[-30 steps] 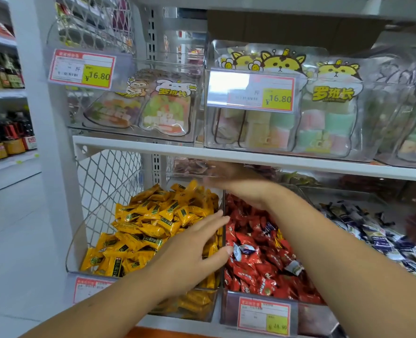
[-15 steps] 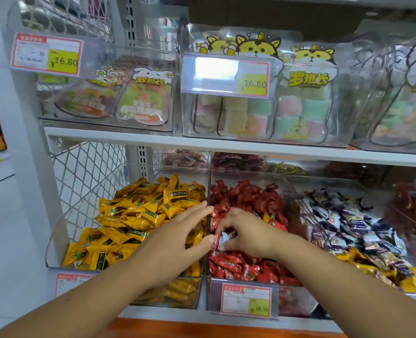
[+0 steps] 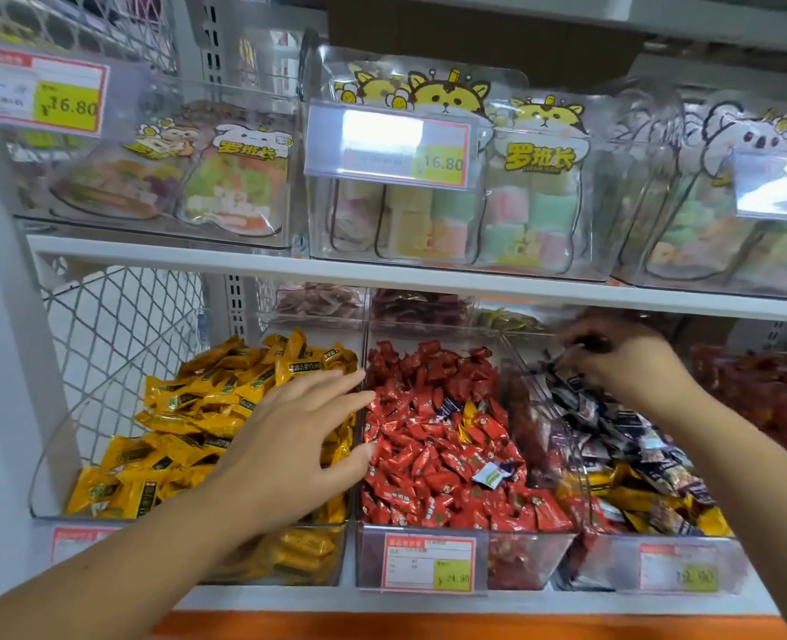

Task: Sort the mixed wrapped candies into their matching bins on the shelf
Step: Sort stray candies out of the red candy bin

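Lower middle: the red bin (image 3: 520,563) holds a stray white candy (image 3: 490,474), lying on top near its front right. Its long axis runs roughly left to right, with the right end slightly higher. Judged light and soft with a slippery wrapper; pinch it by a crimped end. The left hand (image 3: 290,436), fingers straight and spread, rests on the yellow candies (image 3: 188,408). Farther right, the right hand (image 3: 627,362) hovers, curled, over the dark bin (image 3: 606,563). It is blurred, so its grip cannot be told.

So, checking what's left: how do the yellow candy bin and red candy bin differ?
The yellow candy bin shows only yellow wrappers; the red candy bin holds strays, a white-wrapped candy and a yellow-wrapped one. The left hand lies mainly over the yellow bin, barely the red. Both are clear, price-tagged.
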`<state>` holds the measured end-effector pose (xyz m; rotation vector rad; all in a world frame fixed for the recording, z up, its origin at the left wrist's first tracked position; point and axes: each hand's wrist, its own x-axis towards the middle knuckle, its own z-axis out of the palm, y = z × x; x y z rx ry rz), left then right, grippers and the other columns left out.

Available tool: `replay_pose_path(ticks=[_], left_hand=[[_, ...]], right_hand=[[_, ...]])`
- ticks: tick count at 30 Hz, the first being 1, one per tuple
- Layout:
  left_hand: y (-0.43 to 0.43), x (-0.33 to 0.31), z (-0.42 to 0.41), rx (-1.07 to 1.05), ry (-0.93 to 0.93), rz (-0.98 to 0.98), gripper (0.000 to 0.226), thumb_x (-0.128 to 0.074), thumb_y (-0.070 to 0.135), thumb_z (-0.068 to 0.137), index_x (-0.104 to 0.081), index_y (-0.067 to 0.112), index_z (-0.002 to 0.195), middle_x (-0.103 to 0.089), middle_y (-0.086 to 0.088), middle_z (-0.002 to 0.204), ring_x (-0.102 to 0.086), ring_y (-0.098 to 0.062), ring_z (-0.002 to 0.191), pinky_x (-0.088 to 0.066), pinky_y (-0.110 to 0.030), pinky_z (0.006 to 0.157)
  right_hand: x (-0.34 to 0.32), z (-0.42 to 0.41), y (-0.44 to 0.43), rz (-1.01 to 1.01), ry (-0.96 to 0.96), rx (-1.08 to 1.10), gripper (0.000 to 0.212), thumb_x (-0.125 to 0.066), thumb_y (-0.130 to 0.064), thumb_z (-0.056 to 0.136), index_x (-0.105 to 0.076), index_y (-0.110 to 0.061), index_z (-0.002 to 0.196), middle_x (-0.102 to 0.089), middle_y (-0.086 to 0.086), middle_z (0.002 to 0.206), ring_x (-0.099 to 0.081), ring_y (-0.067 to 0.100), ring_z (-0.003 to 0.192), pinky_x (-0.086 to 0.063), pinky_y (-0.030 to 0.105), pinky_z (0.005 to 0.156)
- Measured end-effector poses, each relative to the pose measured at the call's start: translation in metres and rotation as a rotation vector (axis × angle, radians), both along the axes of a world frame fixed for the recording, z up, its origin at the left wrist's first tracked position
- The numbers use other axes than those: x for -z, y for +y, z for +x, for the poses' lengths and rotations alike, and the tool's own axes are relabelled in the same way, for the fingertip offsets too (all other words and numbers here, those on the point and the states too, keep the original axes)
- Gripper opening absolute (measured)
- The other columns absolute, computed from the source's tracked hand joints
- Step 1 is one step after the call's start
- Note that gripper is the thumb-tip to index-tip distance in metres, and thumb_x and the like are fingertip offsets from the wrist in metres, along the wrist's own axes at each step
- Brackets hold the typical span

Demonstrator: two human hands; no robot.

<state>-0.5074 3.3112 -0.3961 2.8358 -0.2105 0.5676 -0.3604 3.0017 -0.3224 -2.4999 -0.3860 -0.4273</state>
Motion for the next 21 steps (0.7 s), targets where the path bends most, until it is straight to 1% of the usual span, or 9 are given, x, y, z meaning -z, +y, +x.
replay_pose_path(ticks=[2, 3, 6, 7, 8, 10, 12, 16, 21], left_hand=[[0.001, 0.000, 0.003, 0.041, 0.006, 0.009, 0.069, -0.019, 0.072, 0.081, -0.029, 0.049, 0.145, -0.008, 0.032, 0.153, 0.005, 0.013, 0.139, 0.010, -0.016, 0.110], [0.001, 0.000, 0.005, 0.057, 0.015, 0.011, 0.069, -0.018, 0.072, 0.081, -0.026, 0.050, 0.146, -0.005, 0.032, 0.153, 0.009, 0.016, 0.138, 0.013, -0.013, 0.108], [0.000, 0.001, 0.009, 0.081, 0.026, 0.016, 0.070, -0.014, 0.071, 0.081, -0.020, 0.049, 0.147, -0.001, 0.031, 0.153, 0.013, 0.019, 0.135, 0.017, -0.010, 0.107], [0.000, 0.002, 0.010, 0.084, 0.025, 0.015, 0.070, -0.013, 0.070, 0.081, -0.020, 0.049, 0.148, -0.002, 0.031, 0.153, 0.013, 0.019, 0.135, 0.017, -0.010, 0.107], [0.000, 0.002, 0.010, 0.084, 0.023, 0.011, 0.070, -0.013, 0.070, 0.081, -0.020, 0.049, 0.147, -0.002, 0.031, 0.153, 0.012, 0.020, 0.135, 0.016, -0.010, 0.108], [0.000, 0.003, 0.010, 0.086, 0.018, -0.008, 0.070, -0.014, 0.070, 0.081, -0.021, 0.050, 0.147, -0.003, 0.032, 0.152, 0.011, 0.021, 0.134, 0.016, -0.010, 0.108], [0.000, 0.004, 0.009, 0.086, 0.017, -0.028, 0.068, -0.015, 0.070, 0.081, -0.023, 0.050, 0.146, -0.005, 0.033, 0.153, 0.008, 0.021, 0.135, 0.014, -0.010, 0.109], [0.002, 0.007, 0.008, 0.080, 0.019, -0.038, 0.067, -0.017, 0.071, 0.083, -0.023, 0.052, 0.146, -0.005, 0.034, 0.154, 0.006, 0.021, 0.136, 0.013, -0.009, 0.109], [0.002, 0.007, 0.009, 0.087, 0.019, -0.046, 0.065, -0.018, 0.070, 0.082, -0.022, 0.053, 0.145, -0.005, 0.035, 0.153, 0.012, 0.028, 0.128, 0.016, -0.006, 0.106]], right_hand=[[0.000, -0.006, -0.002, -0.098, 0.023, -0.026, 0.026, -0.070, -0.019, 0.086, -0.070, -0.023, 0.112, -0.067, -0.002, 0.116, -0.063, 0.017, 0.101, -0.044, 0.025, 0.079], [-0.002, -0.011, 0.004, -0.119, 0.001, -0.058, 0.025, -0.068, -0.020, 0.087, -0.070, -0.024, 0.112, -0.066, -0.004, 0.120, -0.061, 0.013, 0.105, -0.043, 0.023, 0.084], [0.002, -0.023, 0.043, -0.183, 0.086, -0.234, 0.020, -0.062, -0.023, 0.093, -0.070, -0.026, 0.110, -0.069, -0.010, 0.112, -0.059, -0.011, 0.080, -0.042, 0.007, 0.073], [0.009, -0.024, 0.059, -0.241, 0.152, -0.278, 0.022, -0.059, -0.023, 0.095, -0.068, -0.024, 0.115, -0.067, -0.010, 0.114, -0.058, -0.013, 0.081, -0.042, 0.005, 0.074], [0.019, -0.022, 0.074, -0.317, 0.203, -0.300, 0.027, -0.056, -0.023, 0.097, -0.065, -0.021, 0.122, -0.065, -0.007, 0.122, -0.059, -0.009, 0.094, -0.042, 0.009, 0.082], [0.043, -0.013, 0.098, -0.430, 0.242, -0.285, 0.035, -0.051, -0.022, 0.099, -0.056, -0.015, 0.132, -0.057, 0.004, 0.135, -0.054, 0.015, 0.121, -0.039, 0.024, 0.100], [0.066, 0.000, 0.113, -0.452, 0.249, -0.266, 0.040, -0.051, -0.019, 0.097, -0.050, -0.013, 0.137, -0.051, 0.010, 0.140, -0.048, 0.026, 0.127, -0.038, 0.030, 0.105], [0.083, 0.012, 0.125, -0.416, 0.216, -0.207, 0.045, -0.060, -0.014, 0.089, -0.050, -0.014, 0.133, -0.050, 0.010, 0.135, -0.051, 0.027, 0.121, -0.040, 0.028, 0.100], [0.081, 0.015, 0.122, -0.319, 0.246, -0.162, 0.030, -0.064, -0.006, 0.084, -0.059, -0.013, 0.113, -0.065, 0.009, 0.114, -0.060, 0.025, 0.105, -0.035, 0.018, 0.071]])
